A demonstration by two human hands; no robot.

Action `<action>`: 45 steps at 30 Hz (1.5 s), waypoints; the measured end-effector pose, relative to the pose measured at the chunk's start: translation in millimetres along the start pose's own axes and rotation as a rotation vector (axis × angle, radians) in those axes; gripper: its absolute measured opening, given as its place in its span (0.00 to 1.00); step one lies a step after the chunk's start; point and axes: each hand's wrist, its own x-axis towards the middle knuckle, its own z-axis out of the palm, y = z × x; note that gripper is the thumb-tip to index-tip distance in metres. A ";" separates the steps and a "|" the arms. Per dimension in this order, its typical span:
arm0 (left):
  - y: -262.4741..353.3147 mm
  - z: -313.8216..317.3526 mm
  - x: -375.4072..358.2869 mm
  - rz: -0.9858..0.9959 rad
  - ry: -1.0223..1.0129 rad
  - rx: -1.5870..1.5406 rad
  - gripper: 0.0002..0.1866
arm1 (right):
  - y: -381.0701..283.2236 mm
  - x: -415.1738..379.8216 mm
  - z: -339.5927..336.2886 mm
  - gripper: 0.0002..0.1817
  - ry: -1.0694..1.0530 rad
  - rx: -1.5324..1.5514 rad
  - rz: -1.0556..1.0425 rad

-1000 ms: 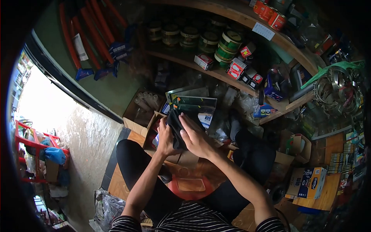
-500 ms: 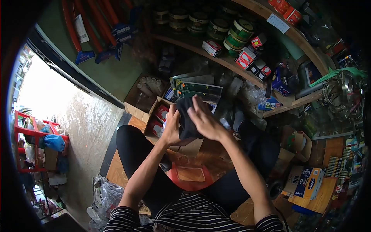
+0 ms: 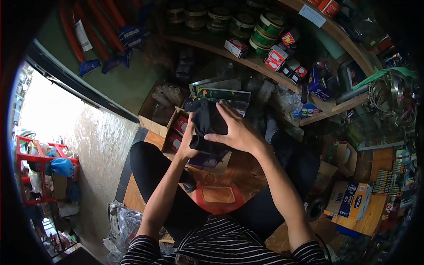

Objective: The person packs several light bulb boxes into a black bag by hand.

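One black cloth, long axis roughly near–far.
Left hand part-closed, gripping its left side; right hand spread wide, thumb against its near right.

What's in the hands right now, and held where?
A black cloth. Left hand holds its left side; right hand is spread at its right, thumb against it. Can't tell whether anything's inside.
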 end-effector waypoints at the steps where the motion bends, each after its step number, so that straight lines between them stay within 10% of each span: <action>1: -2.4 2.6 -3.3 -0.032 -0.016 -0.048 0.53 | -0.5 -1.4 -1.4 0.62 -0.035 0.009 -0.018; 12: -17.8 -8.3 -1.8 -0.070 -0.009 0.076 0.44 | -11.0 0.2 4.7 0.28 0.066 0.107 -0.348; 18: 0.7 -12.4 6.0 -0.099 0.159 -0.093 0.38 | -9.2 -1.3 -16.9 0.24 0.152 0.116 -0.165; 34: -16.4 -40.2 3.2 -0.404 0.573 -1.004 0.30 | -21.5 -17.7 61.6 0.32 0.008 -0.345 -0.478; 38: -39.8 -45.2 8.5 -0.408 0.696 -0.598 0.32 | -22.7 -21.9 65.1 0.35 -0.004 -0.245 -0.425; 45: -23.5 -1.5 -1.6 -0.358 0.338 -0.555 0.36 | -10.6 -2.8 45.4 0.25 0.217 -0.314 -0.317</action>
